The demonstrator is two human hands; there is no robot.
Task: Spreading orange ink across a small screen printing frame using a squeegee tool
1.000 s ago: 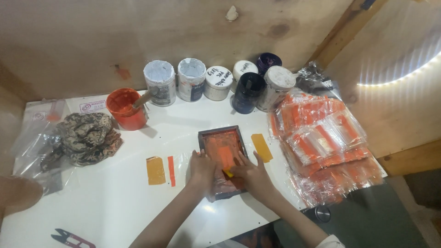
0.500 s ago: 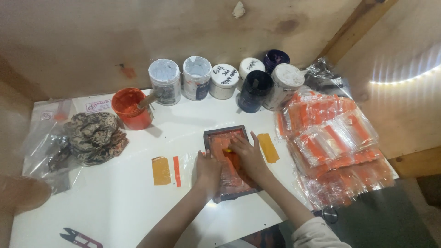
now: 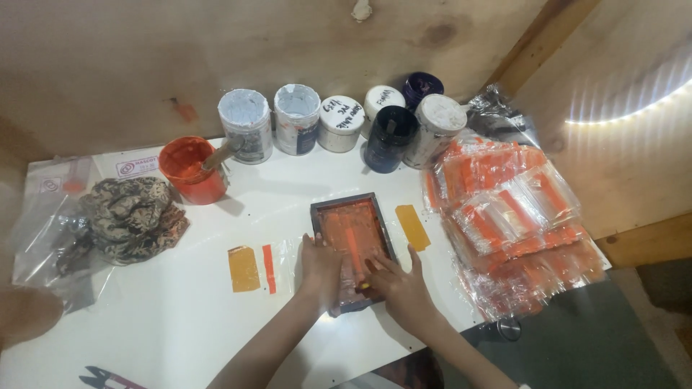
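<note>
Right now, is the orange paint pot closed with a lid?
No, the orange paint pot stands open, with a stick handle leaning out of it.
</note>
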